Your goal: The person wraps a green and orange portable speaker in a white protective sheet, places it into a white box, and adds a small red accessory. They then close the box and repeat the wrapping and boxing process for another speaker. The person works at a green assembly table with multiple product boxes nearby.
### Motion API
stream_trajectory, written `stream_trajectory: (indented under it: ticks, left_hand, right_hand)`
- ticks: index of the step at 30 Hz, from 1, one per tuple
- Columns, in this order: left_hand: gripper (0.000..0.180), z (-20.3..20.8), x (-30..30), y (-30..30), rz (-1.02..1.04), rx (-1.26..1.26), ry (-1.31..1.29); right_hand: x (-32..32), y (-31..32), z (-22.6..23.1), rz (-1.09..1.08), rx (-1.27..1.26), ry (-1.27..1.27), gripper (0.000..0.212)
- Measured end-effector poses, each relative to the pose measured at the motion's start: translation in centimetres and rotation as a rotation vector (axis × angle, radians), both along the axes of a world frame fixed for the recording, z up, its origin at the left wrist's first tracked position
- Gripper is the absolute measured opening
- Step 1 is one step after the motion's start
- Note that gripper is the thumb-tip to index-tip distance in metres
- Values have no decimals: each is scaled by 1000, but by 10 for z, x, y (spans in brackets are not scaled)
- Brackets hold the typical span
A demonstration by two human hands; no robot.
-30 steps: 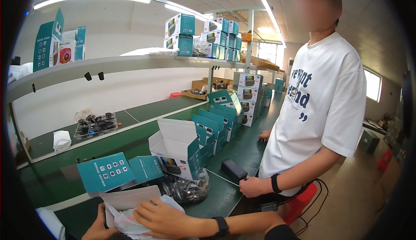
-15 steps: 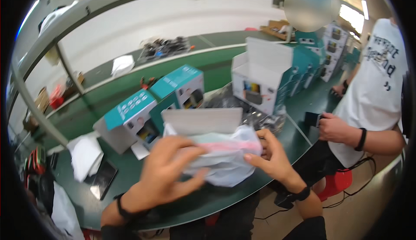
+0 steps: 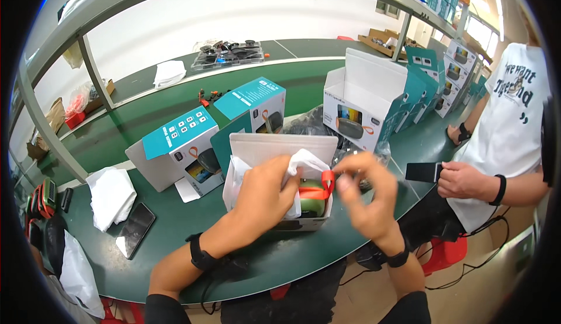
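An open box (image 3: 283, 142) stands in front of me with its lid flap up. In it lies a green portable speaker (image 3: 312, 206) with an orange-red strap (image 3: 328, 181), partly covered by a thin white bag (image 3: 308, 159). My left hand (image 3: 262, 190) is closed on the bag at the box's left side, its fingertips partly hidden. Just right of the strap hovers my right hand (image 3: 373, 198), slightly blurred, thumb and forefinger curled but apart, with nothing seen between them.
Teal-and-white boxes (image 3: 193, 140) stand behind and right, one open box (image 3: 356, 104) among them. A phone (image 3: 136, 230) and white bags (image 3: 111, 198) lie left. At right, a co-worker's hand (image 3: 459, 179) holds a dark flat object (image 3: 423, 172). Behind is a parts tray (image 3: 228, 55).
The wrapped bundle held over the box is now down inside it, with the green speaker and strap showing. My left hand has moved onto the bag; my right hand has come off it.
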State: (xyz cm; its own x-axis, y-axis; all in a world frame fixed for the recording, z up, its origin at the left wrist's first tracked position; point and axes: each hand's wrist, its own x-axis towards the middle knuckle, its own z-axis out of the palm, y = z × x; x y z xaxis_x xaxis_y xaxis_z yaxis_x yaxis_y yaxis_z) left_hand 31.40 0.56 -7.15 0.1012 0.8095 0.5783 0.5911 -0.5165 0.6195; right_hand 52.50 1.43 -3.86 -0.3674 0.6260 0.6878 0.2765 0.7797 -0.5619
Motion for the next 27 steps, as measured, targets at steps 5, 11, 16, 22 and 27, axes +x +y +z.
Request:
stream_trajectory:
  ticks: [5, 11, 16, 22, 27]
  left_hand:
    - [26, 9, 2, -5, -105, 118, 96]
    - [33, 12, -10, -6, -109, 13, 128]
    - [46, 30, -24, -5, -222, 18, 413]
    - [62, 43, -5, 2, -256, -299, 737]
    - [61, 22, -14, 23, -413, -161, 538]
  right_hand:
    - [4, -8, -42, -93, 69, -6, 12]
    - [-2, -2, -68, -22, -88, 353, 20]
    - [-4, -3, -87, -77, -31, 466, 16]
    - [-11, -4, -98, -94, -69, 546, 12]
    - [-10, -5, -91, -106, -56, 590, 14]
